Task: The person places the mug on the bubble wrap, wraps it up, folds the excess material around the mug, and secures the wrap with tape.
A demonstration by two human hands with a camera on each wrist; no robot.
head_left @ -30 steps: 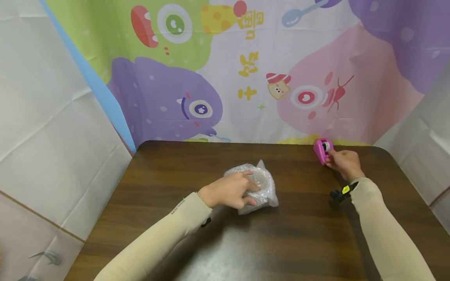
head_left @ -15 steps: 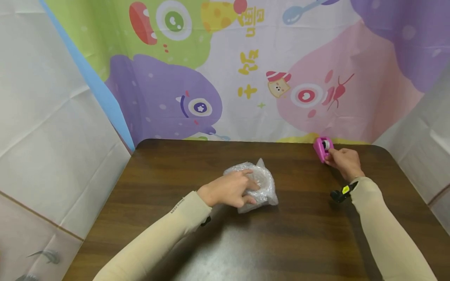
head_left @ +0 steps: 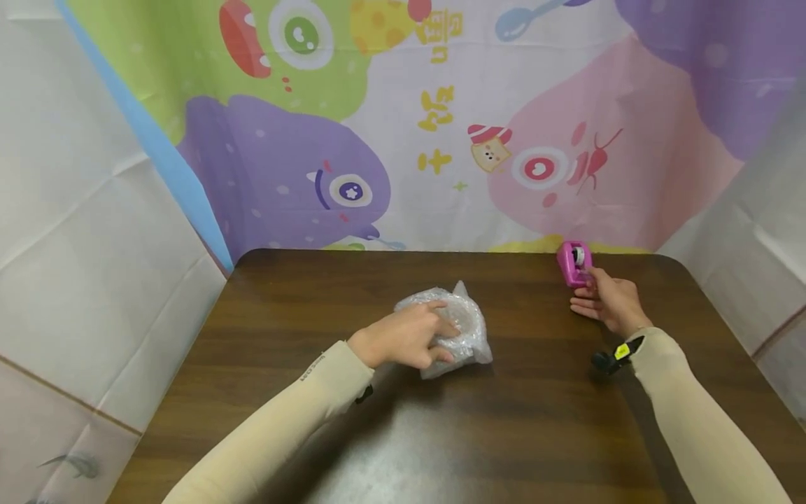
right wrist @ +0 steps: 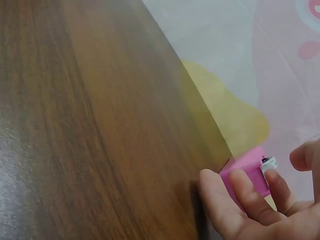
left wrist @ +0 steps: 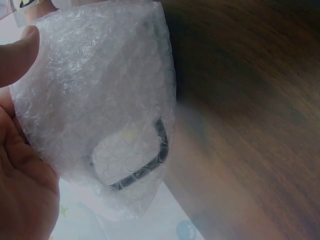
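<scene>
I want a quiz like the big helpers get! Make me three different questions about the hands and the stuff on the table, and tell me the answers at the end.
1. Which hand is resting on the bubble wrap bundle?

2. Where on the table is the tape dispenser?
A) Right in the middle
B) Close to the far edge
C) Close to the near edge

3. True or false: the tape dispenser is green.

Key:
1. The left hand.
2. B
3. False. It is pink.
</scene>
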